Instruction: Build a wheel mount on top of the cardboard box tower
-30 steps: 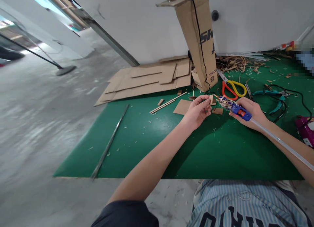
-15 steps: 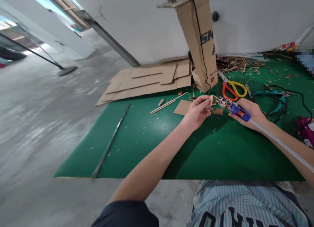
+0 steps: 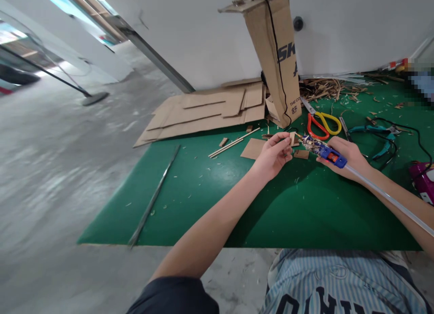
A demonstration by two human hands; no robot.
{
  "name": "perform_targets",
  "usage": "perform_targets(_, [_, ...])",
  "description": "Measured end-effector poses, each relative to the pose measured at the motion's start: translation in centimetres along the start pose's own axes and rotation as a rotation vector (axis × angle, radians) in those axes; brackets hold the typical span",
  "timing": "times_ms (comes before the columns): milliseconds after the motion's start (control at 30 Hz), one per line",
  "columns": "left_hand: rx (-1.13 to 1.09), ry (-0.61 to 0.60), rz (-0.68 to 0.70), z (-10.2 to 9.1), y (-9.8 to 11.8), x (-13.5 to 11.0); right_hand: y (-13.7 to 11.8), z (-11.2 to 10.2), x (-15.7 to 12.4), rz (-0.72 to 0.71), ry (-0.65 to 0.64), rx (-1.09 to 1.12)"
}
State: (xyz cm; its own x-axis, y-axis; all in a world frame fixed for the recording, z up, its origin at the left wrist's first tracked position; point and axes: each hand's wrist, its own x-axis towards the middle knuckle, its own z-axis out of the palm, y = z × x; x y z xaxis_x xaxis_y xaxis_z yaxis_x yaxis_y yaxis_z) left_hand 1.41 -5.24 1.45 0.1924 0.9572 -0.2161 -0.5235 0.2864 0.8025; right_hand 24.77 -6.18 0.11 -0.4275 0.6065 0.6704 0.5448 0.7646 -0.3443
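My left hand pinches a small cardboard piece between thumb and fingertips, above the green table. My right hand is wrapped round a blue hot glue gun, with a long clear glue stick running out of its back along my forearm. Frayed material clings around the gun's front end. The nozzle points left, at the cardboard piece; whether it touches cannot be made out. Just below lie a flat cardboard square and a smaller cardboard scrap.
A tall cardboard box with a black cord stands behind my hands. Scissors, teal pliers and a purple object lie on the right. Cardboard sheets, thin wooden sticks and a bundle of wires lie left.
Both hands hold almost the same pose, the glue gun still at the cardboard piece. The whole view has shifted very slightly.
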Motion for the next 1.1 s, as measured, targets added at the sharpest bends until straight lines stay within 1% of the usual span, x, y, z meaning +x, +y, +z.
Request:
perform_targets(200, [-0.005, 0.003, 0.002, -0.04, 0.09, 0.06, -0.04, -0.08, -0.08, -0.005, -0.017, -0.009])
perform_targets(400, [0.004, 0.007, 0.000, -0.04, 0.08, 0.08, -0.14, -0.17, 0.03, -0.037, 0.000, 0.004])
perform_targets(600, [0.014, 0.009, 0.003, -0.07, 0.07, 0.09, -0.10, -0.18, -0.06, -0.020, -0.018, -0.004])
perform_targets(733, [0.011, 0.008, 0.011, -0.07, 0.12, 0.11, -0.15, -0.27, -0.04, -0.043, -0.023, 0.003])
perform_targets(1100, [0.005, 0.014, 0.012, -0.20, 0.11, 0.21, -0.23, -0.30, 0.05, -0.049, -0.057, 0.014])
